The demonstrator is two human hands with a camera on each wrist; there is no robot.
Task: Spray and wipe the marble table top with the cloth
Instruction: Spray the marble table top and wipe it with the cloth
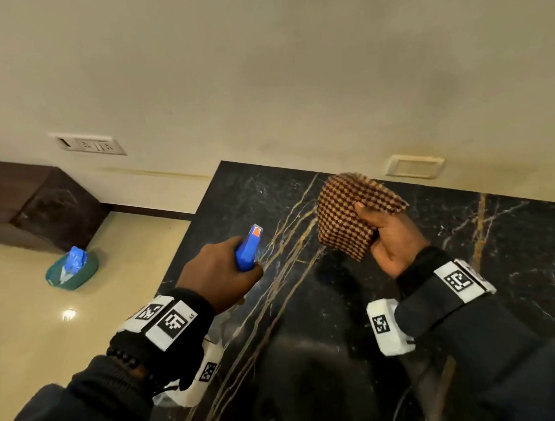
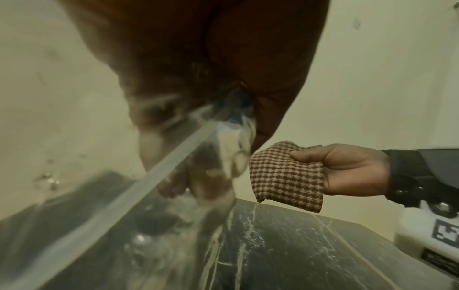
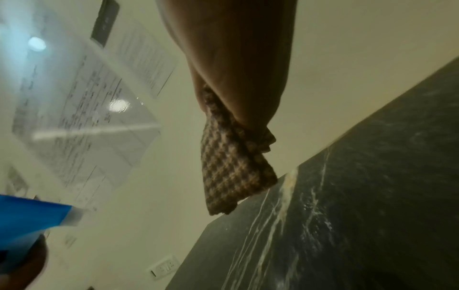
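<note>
Marble surface (image 1: 391, 301) at the spraying step.
Spray bottle (image 1: 248, 247) was gripped by the left hand (image 1: 215, 275), checked cloth (image 1: 348, 215) by the right hand (image 1: 393, 238); a trigger squeeze seemed needed next.

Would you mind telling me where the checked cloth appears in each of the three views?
Head: checked cloth right of centre, held in the right hand.
Left wrist: cloth right of centre, above the table.
Right wrist: cloth at centre, hanging below the hand.
Shared landmark: the marble table top's pale veins.
</note>
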